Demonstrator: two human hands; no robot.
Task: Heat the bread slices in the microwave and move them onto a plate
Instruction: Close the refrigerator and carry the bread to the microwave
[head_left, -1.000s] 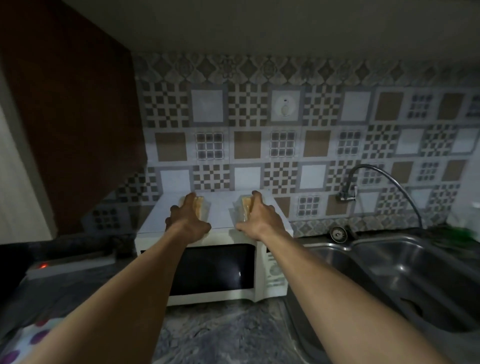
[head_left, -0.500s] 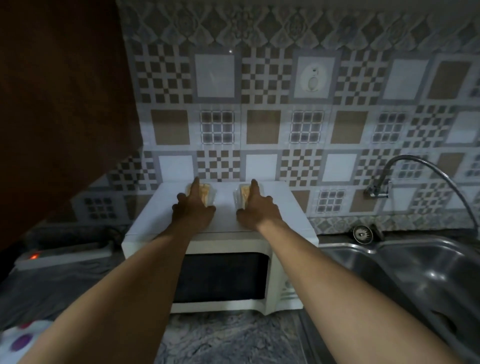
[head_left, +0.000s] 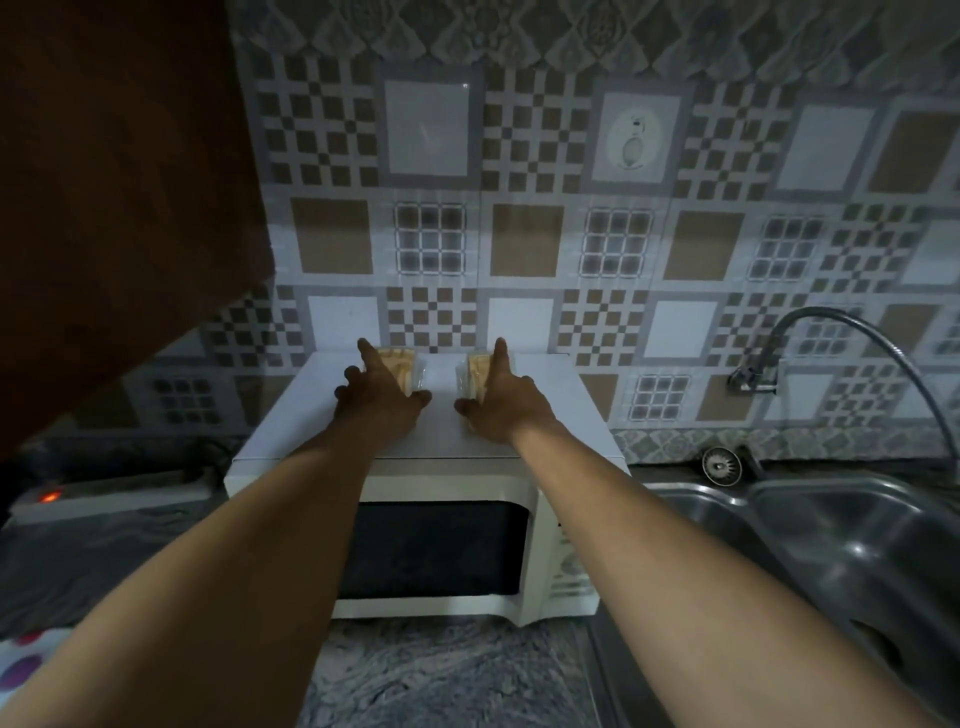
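Atop the microwave (head_left: 441, 431), near its back edge under the tiled wall (head_left: 519, 322), our left grip (head_left: 382, 397) covers the left bread slice (head_left: 402, 364) and our right grip (head_left: 501, 400) the right bread slice (head_left: 475, 369). Forefingers are straight and thumbs turned inward; whether either grip clasps, we cannot tell. Bare top lies between them.

Bare left hand (head_left: 382, 400), bare right hand (head_left: 506, 405)
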